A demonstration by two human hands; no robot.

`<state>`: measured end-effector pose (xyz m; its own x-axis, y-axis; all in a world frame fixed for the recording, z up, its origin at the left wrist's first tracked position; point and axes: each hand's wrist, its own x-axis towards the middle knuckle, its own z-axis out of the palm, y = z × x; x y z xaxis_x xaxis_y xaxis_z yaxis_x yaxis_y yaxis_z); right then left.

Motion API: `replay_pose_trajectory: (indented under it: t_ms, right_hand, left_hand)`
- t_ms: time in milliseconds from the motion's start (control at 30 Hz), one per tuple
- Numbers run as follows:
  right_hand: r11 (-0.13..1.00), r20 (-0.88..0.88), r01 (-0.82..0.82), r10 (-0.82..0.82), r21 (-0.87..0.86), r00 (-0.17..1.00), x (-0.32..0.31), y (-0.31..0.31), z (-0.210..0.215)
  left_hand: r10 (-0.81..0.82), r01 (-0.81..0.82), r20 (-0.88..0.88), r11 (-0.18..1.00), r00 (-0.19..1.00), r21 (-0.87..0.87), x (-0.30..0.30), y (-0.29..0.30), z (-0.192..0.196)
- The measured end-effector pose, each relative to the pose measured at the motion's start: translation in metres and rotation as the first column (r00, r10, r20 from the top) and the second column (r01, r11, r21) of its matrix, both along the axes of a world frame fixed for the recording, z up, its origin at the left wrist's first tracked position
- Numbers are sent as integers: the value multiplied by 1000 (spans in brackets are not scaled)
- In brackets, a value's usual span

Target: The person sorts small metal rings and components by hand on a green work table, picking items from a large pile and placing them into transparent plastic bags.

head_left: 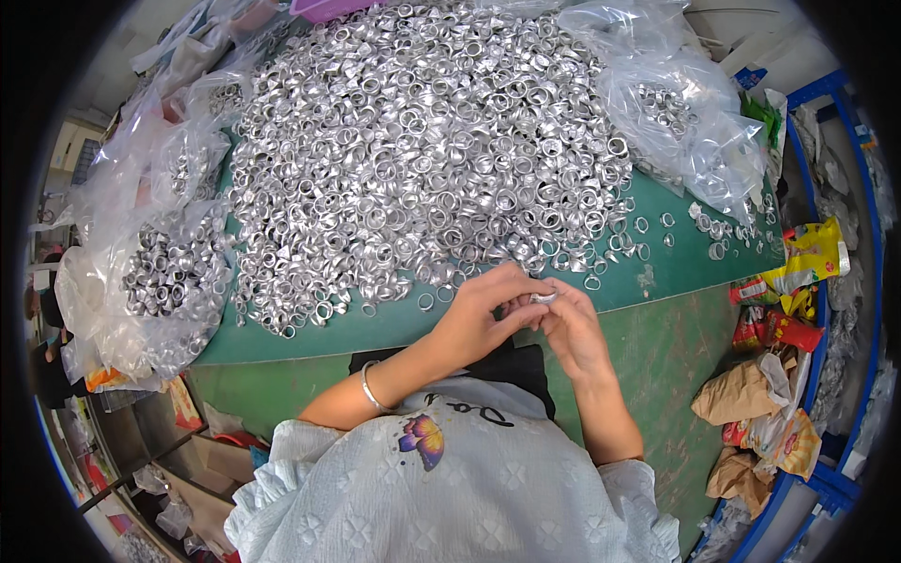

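Observation:
Both my hands meet over the table's near edge, their fingertips together around a small silver-coloured ring [542,298]. My left hand [481,311] comes from the left with its fingers closed in a pinch at the ring. From the other side, my right hand [574,330] has its fingers bent against the same ring; part of it is hidden by the fingertips. Just beyond my hands spreads a large heap of silver-coloured metal rings [422,141], covering much of the green table top [676,267]. A few loose rings [641,225] lie apart at the heap's right side.
Clear plastic bags with rings stand at the left [174,272] and the far right [671,113]. A pink-purple basket [328,7] sits at the far edge. Blue shelving [826,347] lines the right, beside brown paper bags [741,389] and a yellow package [812,253].

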<state>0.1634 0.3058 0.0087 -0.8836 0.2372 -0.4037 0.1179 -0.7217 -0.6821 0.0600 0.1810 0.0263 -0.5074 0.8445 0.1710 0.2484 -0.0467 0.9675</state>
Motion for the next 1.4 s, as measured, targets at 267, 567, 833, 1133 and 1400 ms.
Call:
replay_pose_trajectory:
  t_ms: [267,567,833,1133,1400]
  right_hand:
    - [585,59,-18,-52,811,997,1,19,8]
    - [-455,-58,-56,-234,889,970,-42,50,-11]
    - [690,-125,294,-286,661,950,-20,35,-1]
    - [983,-211,-81,44,-167,976,-3,-6,6]
    - [997,-139,-73,67,-35,988,-4,-10,12]
  left_hand:
    - [112,-117,354,993,928,-7,-2,-8,-17]
    - [-33,11,797,999,603,34,-6,-12,-6]
    - [-1,-47,700,998,714,49,-4,-9,-17]
    - [29,-48,534,999,845,22,4,-4,4]
    - [42,-36,103,998,994,-55,-2,-6,6]
